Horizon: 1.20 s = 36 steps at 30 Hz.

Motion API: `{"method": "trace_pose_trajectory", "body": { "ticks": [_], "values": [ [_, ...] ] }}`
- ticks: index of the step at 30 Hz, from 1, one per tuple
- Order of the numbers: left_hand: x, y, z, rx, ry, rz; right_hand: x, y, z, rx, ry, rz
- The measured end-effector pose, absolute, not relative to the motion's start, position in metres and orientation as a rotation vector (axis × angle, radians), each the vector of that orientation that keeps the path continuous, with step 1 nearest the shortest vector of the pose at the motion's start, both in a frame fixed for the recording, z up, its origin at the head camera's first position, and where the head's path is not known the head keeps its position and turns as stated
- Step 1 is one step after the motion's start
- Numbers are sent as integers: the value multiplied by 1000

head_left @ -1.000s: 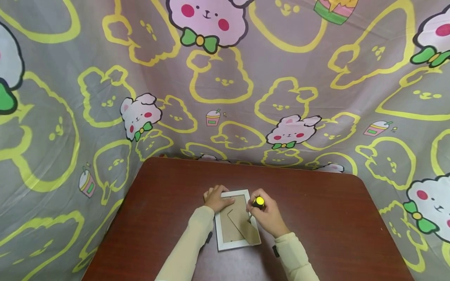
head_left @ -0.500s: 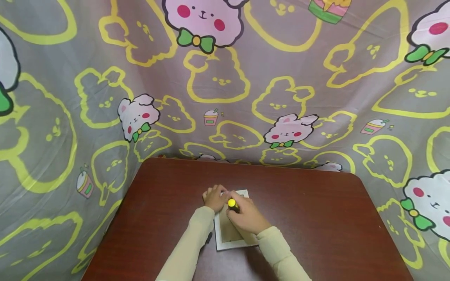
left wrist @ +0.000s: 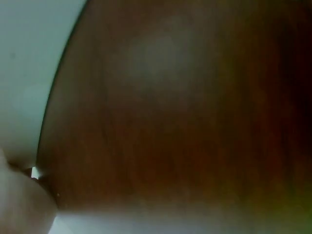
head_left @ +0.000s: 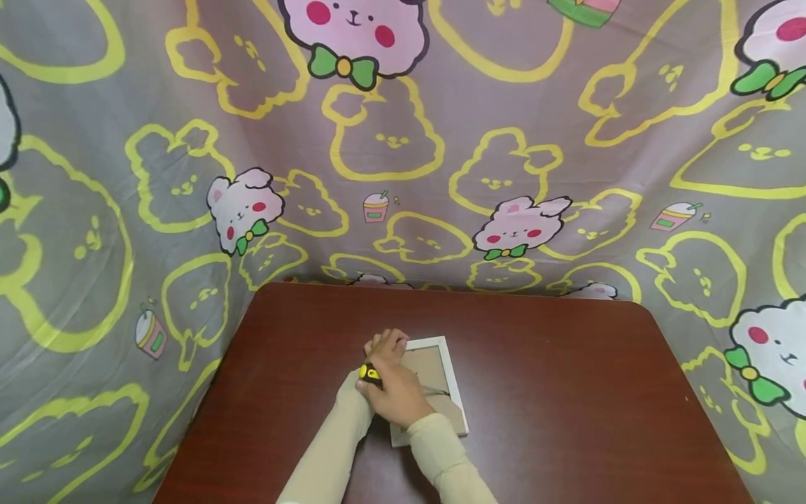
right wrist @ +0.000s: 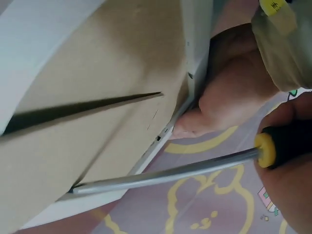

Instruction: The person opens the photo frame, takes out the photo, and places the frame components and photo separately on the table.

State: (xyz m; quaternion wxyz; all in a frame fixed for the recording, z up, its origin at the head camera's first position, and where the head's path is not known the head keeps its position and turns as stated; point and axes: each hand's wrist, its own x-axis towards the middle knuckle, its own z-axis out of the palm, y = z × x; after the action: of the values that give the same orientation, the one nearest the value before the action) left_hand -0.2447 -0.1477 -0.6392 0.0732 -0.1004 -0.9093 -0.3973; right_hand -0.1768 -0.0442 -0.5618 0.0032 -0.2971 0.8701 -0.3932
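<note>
A white picture frame (head_left: 451, 378) lies back up on the table, its tan backing board (head_left: 425, 362) showing. My left hand (head_left: 387, 343) grips the frame's far left corner, partly hidden behind my right hand. In my right hand (head_left: 401, 393) is a screwdriver (head_left: 371, 374) with a black and yellow handle, which leans to the left. The right wrist view shows its metal shaft (right wrist: 165, 176) reaching to the frame's inner edge, the tip beside the backing board. A flap in the board (right wrist: 83, 117) stands slightly raised, with a dark gap. Only skin at the lower left shows in the left wrist view.
The reddish-brown table (head_left: 554, 392) has rounded far corners. Behind and at both sides hangs a grey-mauve cloth (head_left: 403, 196) with yellow outlines and cartoon rabbits.
My right hand has moved left with the screwdriver, from the frame's right rim across to its left side, now overlapping my left hand. The left hand stays at the same corner.
</note>
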Motion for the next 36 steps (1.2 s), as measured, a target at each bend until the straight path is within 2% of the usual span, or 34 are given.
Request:
{"method": "trace_pose_trajectory", "body": {
  "ticks": [5,14,28,36],
  "values": [
    [-245,-152,-634,-367,-2763,-1171,-180,-50,-558,-845,2713,-1226],
    [-261,-156,-668,-438,-2759,-1081,-191,-51,-568,-901,2787,-1112],
    [-257,-148,-664,-313,-2714,-1048,-185,-30,-572,-1389,2799,-1011],
    [-257,-149,-662,-325,-2740,-1083,-184,-26,-571,-1385,2848,-1088]
  ]
}}
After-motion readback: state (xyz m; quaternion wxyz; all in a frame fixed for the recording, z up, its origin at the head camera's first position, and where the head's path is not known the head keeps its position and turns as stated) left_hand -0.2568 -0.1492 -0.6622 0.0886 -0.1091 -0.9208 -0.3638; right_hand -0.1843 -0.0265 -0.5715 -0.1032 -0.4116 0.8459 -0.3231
